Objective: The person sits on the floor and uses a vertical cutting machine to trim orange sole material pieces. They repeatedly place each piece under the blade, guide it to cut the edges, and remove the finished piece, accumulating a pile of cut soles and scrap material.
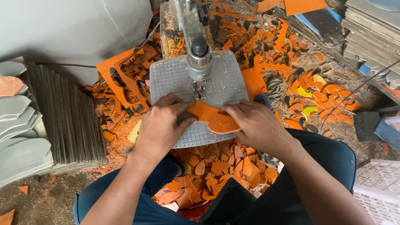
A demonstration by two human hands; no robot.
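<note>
An orange sole-shaped piece (213, 117) lies flat on the grey gridded saw table (173, 79), just in front of the machine's blade and foot (199, 89). My left hand (163, 121) presses down on the piece's left end. The piece's right end is under my right hand (255, 123), fingers spread over its edge. Both hands grip the same piece. The machine's grey arm (193, 31) reaches over the table from the back.
Orange offcuts (216, 173) and sawdust litter the floor around and under the table. A stack of grey sheets (66, 114) and grey sole blanks (21, 125) stand at left. Cut orange and yellow pieces (323, 98) lie right. A white crate (377, 191) sits bottom right.
</note>
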